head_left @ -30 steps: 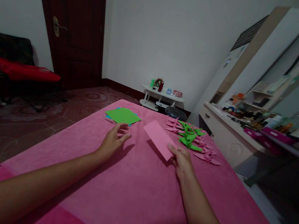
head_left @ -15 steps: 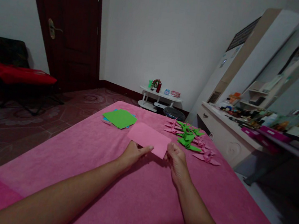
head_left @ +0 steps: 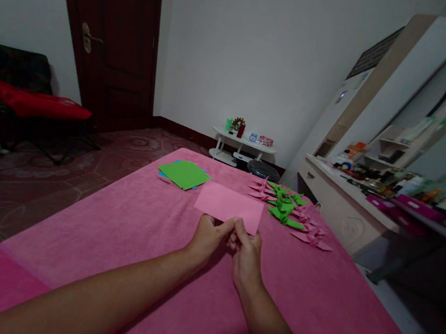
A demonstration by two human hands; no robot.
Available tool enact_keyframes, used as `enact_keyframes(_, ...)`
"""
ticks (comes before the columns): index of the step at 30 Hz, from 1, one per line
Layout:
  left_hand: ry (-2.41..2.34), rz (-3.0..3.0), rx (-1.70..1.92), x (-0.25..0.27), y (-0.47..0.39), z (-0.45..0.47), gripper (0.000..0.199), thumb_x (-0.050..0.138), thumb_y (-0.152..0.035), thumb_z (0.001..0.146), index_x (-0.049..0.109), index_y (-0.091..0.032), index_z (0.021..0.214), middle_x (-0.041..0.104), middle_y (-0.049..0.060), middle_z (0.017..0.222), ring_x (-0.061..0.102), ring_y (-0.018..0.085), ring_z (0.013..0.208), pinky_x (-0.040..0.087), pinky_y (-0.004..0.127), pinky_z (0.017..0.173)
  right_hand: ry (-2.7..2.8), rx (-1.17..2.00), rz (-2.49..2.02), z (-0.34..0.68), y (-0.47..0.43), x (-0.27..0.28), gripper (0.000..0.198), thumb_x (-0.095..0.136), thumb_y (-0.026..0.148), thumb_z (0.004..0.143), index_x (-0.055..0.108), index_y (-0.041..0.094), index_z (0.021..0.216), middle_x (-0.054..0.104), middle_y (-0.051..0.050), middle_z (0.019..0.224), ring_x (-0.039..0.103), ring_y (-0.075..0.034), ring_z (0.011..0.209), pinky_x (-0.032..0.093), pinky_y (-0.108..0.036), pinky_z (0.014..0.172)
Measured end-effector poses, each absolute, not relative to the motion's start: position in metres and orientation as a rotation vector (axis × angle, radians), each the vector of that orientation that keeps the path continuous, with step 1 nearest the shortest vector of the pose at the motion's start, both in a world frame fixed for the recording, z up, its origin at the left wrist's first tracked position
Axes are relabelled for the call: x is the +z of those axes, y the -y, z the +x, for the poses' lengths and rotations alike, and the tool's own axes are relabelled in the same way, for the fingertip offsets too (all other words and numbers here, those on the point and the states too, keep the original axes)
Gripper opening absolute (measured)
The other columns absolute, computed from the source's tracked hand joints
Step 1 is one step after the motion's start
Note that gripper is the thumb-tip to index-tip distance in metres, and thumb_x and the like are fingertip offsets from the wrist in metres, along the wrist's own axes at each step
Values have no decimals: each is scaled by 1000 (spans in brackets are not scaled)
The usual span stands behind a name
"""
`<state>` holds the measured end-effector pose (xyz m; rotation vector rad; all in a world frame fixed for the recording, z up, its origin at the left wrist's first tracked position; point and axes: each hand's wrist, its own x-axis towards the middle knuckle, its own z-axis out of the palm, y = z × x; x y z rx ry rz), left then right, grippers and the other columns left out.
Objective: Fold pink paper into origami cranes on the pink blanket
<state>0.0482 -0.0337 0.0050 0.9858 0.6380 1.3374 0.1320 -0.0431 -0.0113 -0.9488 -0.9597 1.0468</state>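
Note:
A pink sheet of paper (head_left: 229,204), rectangular in outline, is held just above the pink-covered table. My left hand (head_left: 211,238) pinches its near edge, thumb on top and the other fingers underneath. Close beside it, my right hand (head_left: 246,250) grips the same edge, its thumb meeting the left thumb. Beyond the sheet to the left lies a stack of green paper (head_left: 184,174) with blue corners showing beneath. Several folded green paper cranes (head_left: 285,213) and pink paper cranes (head_left: 313,236) sit together on the right.
The table's pink cloth (head_left: 127,220) reaches under both forearms. A dresser (head_left: 348,204) crowded with small items stands along the right side. Farther back are a low white shelf (head_left: 246,140), a dark door (head_left: 116,40) and a red folding chair (head_left: 35,103).
My right hand has slid left along the paper's near edge, from its right corner to beside my left thumb. The view has shifted slightly.

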Motion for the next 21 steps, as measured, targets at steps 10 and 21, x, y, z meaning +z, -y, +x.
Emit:
enact_keyframes(10,-880,1135,1496,4,22,31,23,73,-33,64,65,-11,67,63,3,64,52,11,54,39,23,53,913,1002,-868,141,40,-8,29,69,35,71,53,15,57,45,5,48,35,-6,42,22,-21,42)
enact_keyframes(21,-950,1301,1529,-1,4,9,42,61,-47,75,56,-13,52,42,-4,43,35,6,42,25,20,45,808,930,-885,160,32,-5,28,74,32,66,54,14,57,49,5,46,37,-5,39,20,-20,38)
